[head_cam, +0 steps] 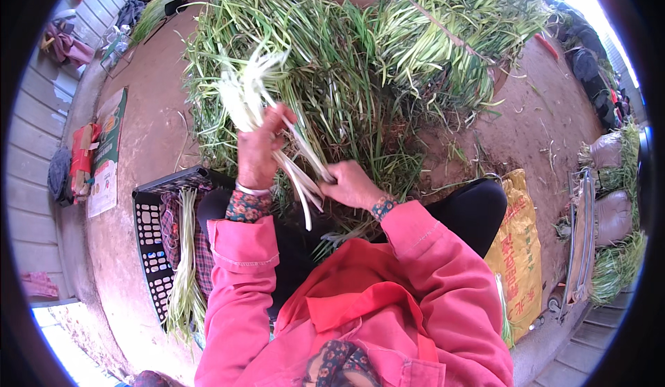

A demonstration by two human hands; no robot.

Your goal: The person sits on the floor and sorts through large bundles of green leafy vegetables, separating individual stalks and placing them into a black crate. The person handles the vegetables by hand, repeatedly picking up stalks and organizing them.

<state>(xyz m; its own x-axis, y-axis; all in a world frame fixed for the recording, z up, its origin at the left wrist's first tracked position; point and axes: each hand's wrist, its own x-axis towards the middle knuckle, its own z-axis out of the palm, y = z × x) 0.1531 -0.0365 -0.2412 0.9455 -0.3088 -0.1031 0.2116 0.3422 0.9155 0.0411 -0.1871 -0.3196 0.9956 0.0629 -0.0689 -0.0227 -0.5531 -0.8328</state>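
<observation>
My left hand (262, 145) is closed round a bundle of pale leafy stalks (241, 99), whose whitish ends hang down between my hands. To its right and a little lower, my right hand (350, 182) grips the lower end of one or more stalks that slant down from the bundle. Just beyond both hands lies a large heap of green leafy stalks (332, 75). More long pale stalks (184, 273) lie across the cloth in a black plastic crate (150, 252) at my left side.
A second green heap (441, 39) lies at the far right on the earthen floor. By my right knee is a yellow woven sack (522, 252) bearing writing. A metal-framed cart (582, 236) and tied bundles of greens (615, 267) stand at the right edge. A printed board (108, 153) is at the left.
</observation>
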